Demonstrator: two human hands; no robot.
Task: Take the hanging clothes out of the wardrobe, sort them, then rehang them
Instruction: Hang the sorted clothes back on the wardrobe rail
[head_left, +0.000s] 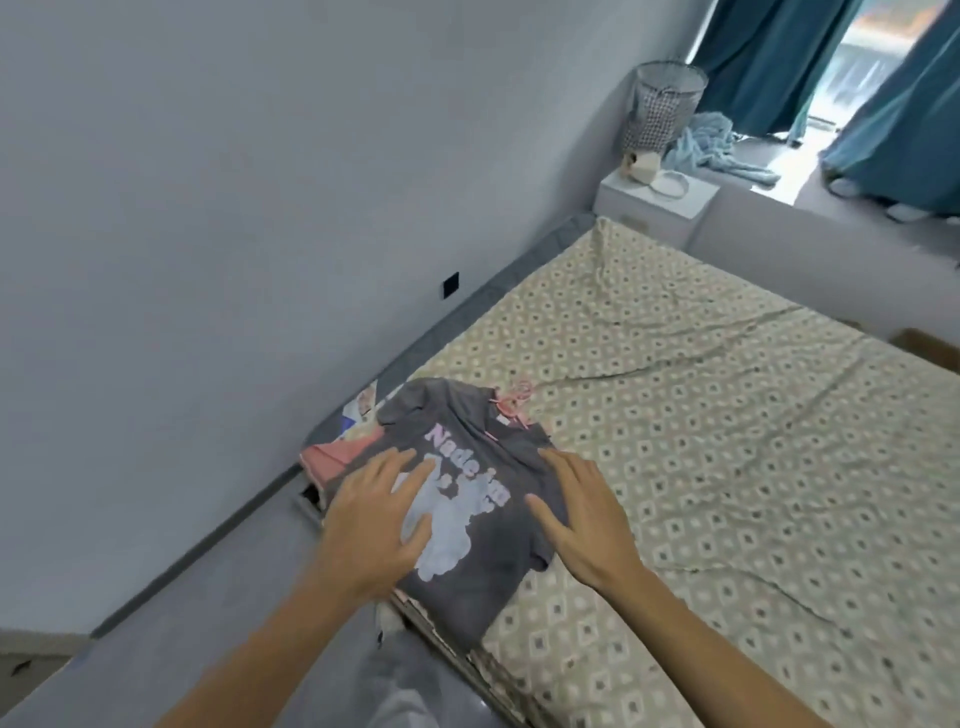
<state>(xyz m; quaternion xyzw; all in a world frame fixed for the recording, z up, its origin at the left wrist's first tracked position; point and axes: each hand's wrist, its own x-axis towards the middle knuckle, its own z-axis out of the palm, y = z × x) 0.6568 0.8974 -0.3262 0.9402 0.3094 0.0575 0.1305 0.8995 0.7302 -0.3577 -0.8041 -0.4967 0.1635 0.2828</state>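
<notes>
Pressing flat, the straight, spread fingers (410, 467) of the left hand (376, 519) lie on the pale printed graphic of a dark grey T-shirt (467, 587), gripping nothing. Beside it, the right hand (582, 512) also lies open, palm down, its fingers spread over the shirt's right side near the sleeve, with nothing pinched or held. Both bare forearms reach in from the bottom edge of the view.

That shirt lies face up at the near left corner of a bed (701, 415), on top of a stack of other clothes; a pink garment (332, 454) shows beneath its left edge. A pink hanger (511, 402) pokes out at the collar. Covering the bed is a beige sheet with a diamond pattern, wrinkled in places.

Farther off, a white nightstand (657, 200) stands at the head of the bed, a mesh laundry basket (662, 104) behind it, and teal curtains (769, 62) hang at a bright window.
</notes>
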